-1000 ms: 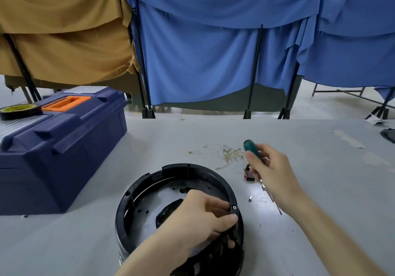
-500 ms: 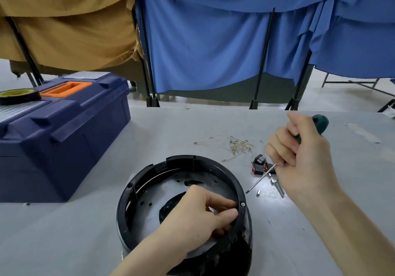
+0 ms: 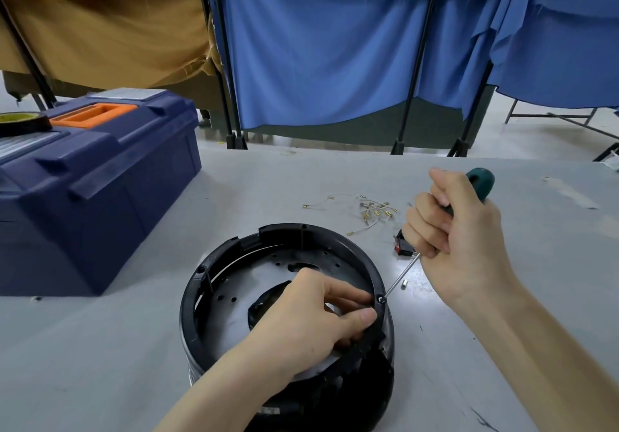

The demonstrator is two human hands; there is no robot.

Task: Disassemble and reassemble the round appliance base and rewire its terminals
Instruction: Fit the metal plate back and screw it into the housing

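Observation:
The round black appliance base [image 3: 214,274] lies open side up on the grey table, with a perforated grey metal plate [image 3: 234,291] inside it. My left hand [image 3: 311,317] reaches into the base and pinches its right rim just below a screw [image 3: 381,298]. My right hand [image 3: 459,240] grips a green-handled screwdriver [image 3: 480,180]. Its thin shaft [image 3: 402,274] slants down-left and the tip sits on that rim screw. Loose pale wires with brass terminals [image 3: 371,212] lie behind the base. A small black and red switch part [image 3: 402,247] is half hidden by my right fingers.
A navy toolbox [image 3: 100,183] with an orange handle stands at the left, a roll of tape [image 3: 20,121] on its lid. A small loose screw [image 3: 404,285] lies right of the base. Blue and ochre cloths hang on black stands behind the table's far edge.
My right hand turned the screwdriver round, tip down, and brought the tip from above the table onto the rim screw. My left hand kept its hold on the rim.

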